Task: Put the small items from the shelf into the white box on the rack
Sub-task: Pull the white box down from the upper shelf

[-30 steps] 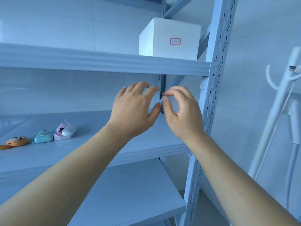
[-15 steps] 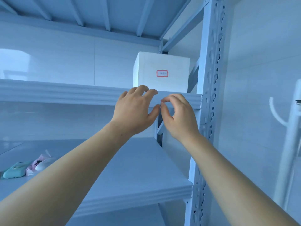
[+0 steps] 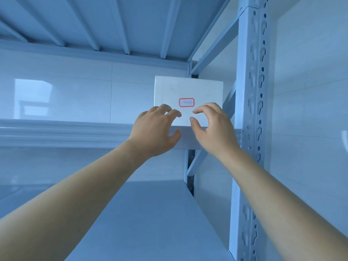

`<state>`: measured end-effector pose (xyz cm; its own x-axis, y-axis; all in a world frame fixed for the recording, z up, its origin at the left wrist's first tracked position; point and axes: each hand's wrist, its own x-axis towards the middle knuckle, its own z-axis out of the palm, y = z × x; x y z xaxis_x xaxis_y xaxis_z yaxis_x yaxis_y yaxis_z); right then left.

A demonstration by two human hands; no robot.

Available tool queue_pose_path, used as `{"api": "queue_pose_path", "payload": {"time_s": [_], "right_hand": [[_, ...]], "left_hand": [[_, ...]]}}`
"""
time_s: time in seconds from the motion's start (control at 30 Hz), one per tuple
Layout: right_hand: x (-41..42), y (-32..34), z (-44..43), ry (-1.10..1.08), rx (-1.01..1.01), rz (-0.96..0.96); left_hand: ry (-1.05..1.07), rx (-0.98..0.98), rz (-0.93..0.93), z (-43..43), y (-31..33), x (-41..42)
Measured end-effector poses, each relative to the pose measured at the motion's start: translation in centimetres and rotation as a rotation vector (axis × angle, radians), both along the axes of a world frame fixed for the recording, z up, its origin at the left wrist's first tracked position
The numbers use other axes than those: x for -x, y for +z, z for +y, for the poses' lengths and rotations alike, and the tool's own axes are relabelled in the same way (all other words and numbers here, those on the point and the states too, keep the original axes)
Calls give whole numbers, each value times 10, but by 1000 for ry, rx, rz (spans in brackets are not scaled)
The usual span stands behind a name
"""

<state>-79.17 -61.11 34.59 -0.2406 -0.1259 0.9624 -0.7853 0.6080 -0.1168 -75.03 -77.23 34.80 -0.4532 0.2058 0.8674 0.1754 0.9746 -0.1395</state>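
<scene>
A white box [image 3: 188, 87] with a red-bordered label [image 3: 186, 102] stands on the upper shelf [image 3: 66, 131] of the rack, at its right end. My left hand [image 3: 154, 130] is raised in front of the box's lower left corner, fingers loosely curved and empty. My right hand [image 3: 212, 127] is up before the box's lower right part, thumb and fingers spread in a curve, holding nothing. Whether either hand touches the box I cannot tell. The small items are out of view.
The rack's perforated right upright [image 3: 252, 129] rises just right of my right hand. A lower shelf board [image 3: 150, 223] lies under my forearms. Above is the ribbed underside of another shelf [image 3: 122, 25]. White tiled wall lies behind and to the right.
Both hands rose from below the upper shelf's edge to in front of the box and spread slightly apart. The view tilted up, so the small items on the lower shelf left the frame.
</scene>
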Motion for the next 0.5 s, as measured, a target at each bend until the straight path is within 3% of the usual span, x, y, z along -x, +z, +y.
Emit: {"api": "queue_pose_path", "payload": {"time_s": [0.5], "right_hand": [[61, 91, -14, -114, -76, 69]], "left_hand": [[51, 84, 95, -1, 96, 70]]}}
